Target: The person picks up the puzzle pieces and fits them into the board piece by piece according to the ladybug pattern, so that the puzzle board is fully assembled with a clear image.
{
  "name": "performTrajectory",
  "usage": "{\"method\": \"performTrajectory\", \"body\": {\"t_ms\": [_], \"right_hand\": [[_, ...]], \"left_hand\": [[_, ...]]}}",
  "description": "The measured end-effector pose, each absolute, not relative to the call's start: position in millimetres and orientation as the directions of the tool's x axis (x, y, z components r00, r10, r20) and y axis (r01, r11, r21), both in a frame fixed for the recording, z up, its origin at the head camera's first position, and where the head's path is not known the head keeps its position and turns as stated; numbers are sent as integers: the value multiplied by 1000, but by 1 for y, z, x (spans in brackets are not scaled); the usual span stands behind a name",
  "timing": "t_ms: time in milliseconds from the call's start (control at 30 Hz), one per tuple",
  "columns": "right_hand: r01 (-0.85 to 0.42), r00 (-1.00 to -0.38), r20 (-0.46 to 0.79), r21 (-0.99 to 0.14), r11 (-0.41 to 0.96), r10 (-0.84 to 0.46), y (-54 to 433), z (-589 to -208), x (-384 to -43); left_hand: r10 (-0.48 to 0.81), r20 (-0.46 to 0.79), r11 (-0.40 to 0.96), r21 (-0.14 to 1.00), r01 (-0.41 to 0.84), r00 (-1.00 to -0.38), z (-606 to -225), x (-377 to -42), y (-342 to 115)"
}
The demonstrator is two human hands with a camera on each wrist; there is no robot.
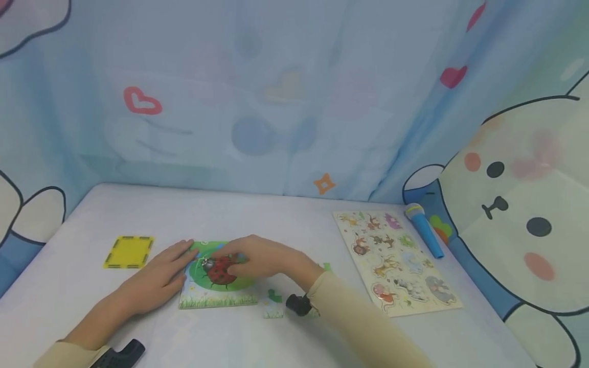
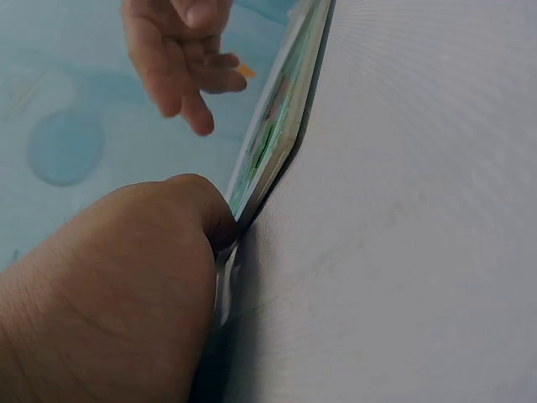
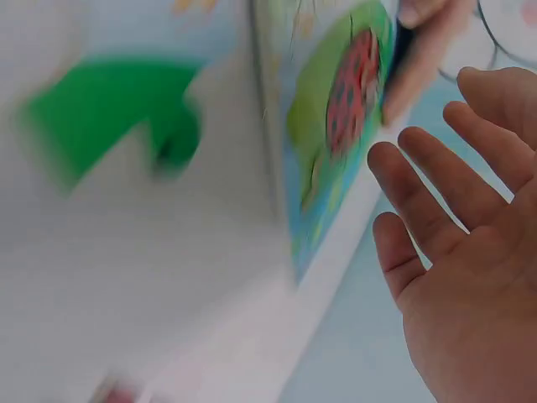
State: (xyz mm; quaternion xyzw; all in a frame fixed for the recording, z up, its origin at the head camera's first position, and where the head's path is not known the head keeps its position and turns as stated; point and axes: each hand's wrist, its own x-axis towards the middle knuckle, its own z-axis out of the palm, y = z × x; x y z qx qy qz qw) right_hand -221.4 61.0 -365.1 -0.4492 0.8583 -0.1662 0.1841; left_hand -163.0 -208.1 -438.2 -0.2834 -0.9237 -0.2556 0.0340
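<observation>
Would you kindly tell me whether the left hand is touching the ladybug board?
Touching: the left wrist view shows the thumb of the left hand meeting the edge of the ladybug board, with no gap visible between them.

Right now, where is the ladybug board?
In the head view, the ladybug board lies left of centre, right of the yellow square, with the left hand at its left edge and the right hand over its right side.
</observation>
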Motion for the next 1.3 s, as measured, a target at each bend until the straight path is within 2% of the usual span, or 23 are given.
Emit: {"method": "performTrajectory", "body": {"t_ms": [67, 167, 333, 500, 833, 1000, 1300], "right_hand": [[-675, -553, -132, -509, 535, -823, 80, -362, -223], [-634, -613, -119, -516, 576, -781, 109, -360, -224], [-577, -706, -137, -457, 677, -695, 152, -367, -223], [-561, -747, -140, -390, 730, -649, 179, -378, -222], [-519, -773, -191, -357, 776, -605, 206, -385, -210], [-561, -765, -151, -324, 762, -627, 203, -386, -213], [-588, -750, -124, -327, 740, -650, 179, -371, -216]], "left_hand": [[502, 199, 714, 453, 533, -842, -438, -162, -208], [500, 187, 717, 458, 525, -846, -437, -162, -208], [502, 186, 715, 460, 527, -844, -435, -159, -208], [495, 186, 724, 452, 521, -849, -435, -158, -210], [495, 176, 716, 473, 514, -851, -435, -158, -206], [486, 189, 726, 456, 515, -853, -437, -158, -206], [493, 178, 724, 460, 515, -852, -436, -159, -206]]}}
